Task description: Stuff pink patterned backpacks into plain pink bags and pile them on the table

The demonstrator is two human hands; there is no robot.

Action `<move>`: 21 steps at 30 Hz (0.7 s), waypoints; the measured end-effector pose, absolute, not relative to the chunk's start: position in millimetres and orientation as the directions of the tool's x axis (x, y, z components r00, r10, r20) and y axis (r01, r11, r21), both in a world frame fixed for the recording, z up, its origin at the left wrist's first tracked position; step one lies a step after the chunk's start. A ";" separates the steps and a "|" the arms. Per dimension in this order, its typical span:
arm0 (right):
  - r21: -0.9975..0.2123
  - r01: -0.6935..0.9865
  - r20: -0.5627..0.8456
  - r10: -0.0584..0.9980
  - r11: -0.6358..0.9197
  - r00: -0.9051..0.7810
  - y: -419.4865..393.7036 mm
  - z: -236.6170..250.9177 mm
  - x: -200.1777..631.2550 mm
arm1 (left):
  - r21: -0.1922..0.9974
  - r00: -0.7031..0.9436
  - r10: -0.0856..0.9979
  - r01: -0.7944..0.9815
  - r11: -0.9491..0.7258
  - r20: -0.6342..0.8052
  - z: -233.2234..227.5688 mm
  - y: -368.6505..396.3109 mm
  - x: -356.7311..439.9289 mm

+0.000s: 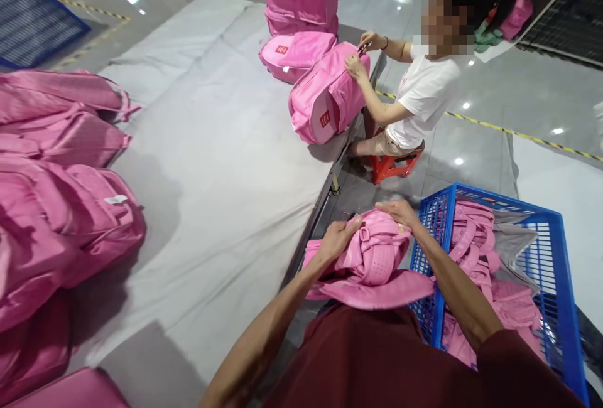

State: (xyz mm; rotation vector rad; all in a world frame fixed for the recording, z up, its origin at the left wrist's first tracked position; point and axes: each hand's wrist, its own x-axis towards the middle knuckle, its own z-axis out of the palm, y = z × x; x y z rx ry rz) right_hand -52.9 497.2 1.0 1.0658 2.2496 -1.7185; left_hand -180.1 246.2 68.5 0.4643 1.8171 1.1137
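Observation:
In the head view a pink backpack [377, 260] rests against my lap, its perforated shoulder straps bunched toward me and a flat pink panel spread below. My left hand [340, 238] grips its left upper side, thumb laid on top. On the far right edge, my right hand [399, 214] has its fingers curled over the fabric. Parts of the fingers on both hands are hidden by the bag. Beside my right forearm stands a blue plastic crate [509, 198] with pink strapped pieces [471, 251] in it.
A cloth-covered table [202, 163] stretches ahead to the left. Pink backpacks [61, 226] lie along its left side, and more are stacked [301, 0] at the back. Across the corner, a co-worker in a white shirt [428, 94] handles another pink backpack [325, 97].

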 end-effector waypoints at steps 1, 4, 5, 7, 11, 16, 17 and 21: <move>-0.813 0.572 -0.460 0.480 0.111 -0.747 499.5 0.6 -44.6 | 0.859 -0.503 0.713 -0.133 0.494 -0.488 69.8 245.1 -170.7; -0.787 0.610 -0.453 0.588 0.088 -0.670 493.3 -15.1 -26.1 | 0.877 -0.581 0.691 -0.085 0.473 -0.430 53.9 250.5 -149.2; -0.769 0.636 -0.462 0.624 0.072 -0.630 487.8 -23.8 -23.4 | 0.872 -0.618 0.665 -0.070 0.485 -0.420 44.3 253.8 -146.0; -0.740 0.671 -0.467 0.685 0.045 -0.560 476.5 -41.1 -20.2 | 0.861 -0.655 0.639 -0.034 0.507 -0.403 25.2 260.2 -146.1; -0.778 0.628 -0.341 0.856 -0.025 -0.388 460.6 -56.3 8.6 | 0.880 -0.641 0.701 0.082 0.469 -0.313 3.8 264.9 -156.0; -0.854 0.507 -0.232 0.959 -0.119 -0.165 417.4 -52.6 85.2 | 0.910 -0.668 0.691 0.051 0.412 -0.275 -8.7 264.4 -148.3; -0.857 0.502 -0.231 0.957 -0.114 -0.178 406.3 -53.1 93.5 | 0.915 -0.675 0.684 0.032 0.403 -0.277 -10.9 265.0 -145.5; -0.875 0.478 -0.215 0.947 -0.078 -0.240 383.5 -57.7 81.7 | 0.917 -0.692 0.671 0.032 0.398 -0.267 -11.6 267.2 -140.6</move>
